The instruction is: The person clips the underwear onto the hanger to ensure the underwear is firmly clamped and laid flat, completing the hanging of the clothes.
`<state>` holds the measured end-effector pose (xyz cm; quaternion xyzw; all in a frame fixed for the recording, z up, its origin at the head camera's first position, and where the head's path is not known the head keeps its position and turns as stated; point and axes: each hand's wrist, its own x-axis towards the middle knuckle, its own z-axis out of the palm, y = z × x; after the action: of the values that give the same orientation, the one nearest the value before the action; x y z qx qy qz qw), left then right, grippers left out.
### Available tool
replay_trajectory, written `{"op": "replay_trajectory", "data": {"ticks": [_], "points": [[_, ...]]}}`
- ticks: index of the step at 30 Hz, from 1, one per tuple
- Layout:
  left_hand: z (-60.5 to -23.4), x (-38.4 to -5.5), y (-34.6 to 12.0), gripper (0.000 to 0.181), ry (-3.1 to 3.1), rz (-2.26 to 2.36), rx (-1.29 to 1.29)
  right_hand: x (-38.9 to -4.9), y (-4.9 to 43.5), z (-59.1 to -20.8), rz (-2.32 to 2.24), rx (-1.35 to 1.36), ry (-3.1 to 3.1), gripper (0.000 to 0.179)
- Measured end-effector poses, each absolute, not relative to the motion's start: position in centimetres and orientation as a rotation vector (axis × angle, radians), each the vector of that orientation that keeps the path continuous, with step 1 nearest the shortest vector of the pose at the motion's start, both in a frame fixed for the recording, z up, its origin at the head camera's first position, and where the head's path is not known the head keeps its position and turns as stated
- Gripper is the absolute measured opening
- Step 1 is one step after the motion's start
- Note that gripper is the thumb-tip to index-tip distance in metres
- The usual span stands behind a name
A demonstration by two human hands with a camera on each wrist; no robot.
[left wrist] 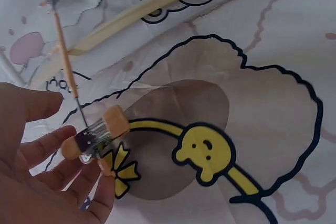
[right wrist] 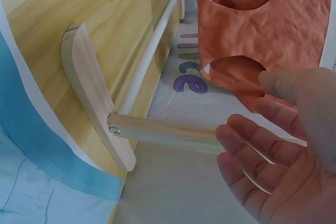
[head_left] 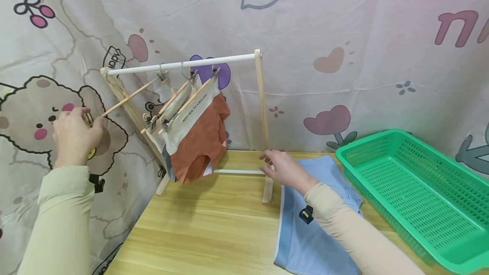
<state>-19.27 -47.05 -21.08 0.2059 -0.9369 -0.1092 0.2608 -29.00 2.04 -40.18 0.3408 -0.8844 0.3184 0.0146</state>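
Observation:
My left hand point(head_left: 75, 135) holds the near end of a wooden clip hanger point(head_left: 130, 97), its fingers curled at the metal-and-wood clip point(left wrist: 97, 135). The thumb stands apart from that clip in the left wrist view. This hanger carries no garment and hooks onto the white top rod point(head_left: 141, 69) of a small clothes rack. Beside it hang orange-brown underpants point(head_left: 202, 135) with a white lettered waistband, clipped to another hanger. A greyish pair point(head_left: 168, 162) shows partly behind them. My right hand point(head_left: 286, 171), fingers loosely bent and holding nothing, is by the rack's right post point(head_left: 262, 105).
Light-blue underpants point(head_left: 317, 232) lie on the wooden table point(head_left: 198, 232), partly under my right forearm. A green plastic basket point(head_left: 382, 207) stands at the right. Printed cloth point(head_left: 382, 54) covers the wall behind and to the left. The rack's foot point(right wrist: 92, 87) rests on the table.

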Motion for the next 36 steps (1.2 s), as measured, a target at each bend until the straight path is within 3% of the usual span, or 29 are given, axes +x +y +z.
{"op": "replay_trajectory", "data": {"ticks": [11, 36], "points": [[-21.4, -20.6, -47.4, 0.041, -2.585, -0.257, 0.529, -29.0, 1.9, -40.3, 0.968, 1.064, -2.727, 0.028], [-20.2, -21.9, -44.6, 0.038, -2.603, -0.352, 0.359, -28.9, 2.0, -40.6, 0.968, 1.038, -2.743, 0.028]]}}
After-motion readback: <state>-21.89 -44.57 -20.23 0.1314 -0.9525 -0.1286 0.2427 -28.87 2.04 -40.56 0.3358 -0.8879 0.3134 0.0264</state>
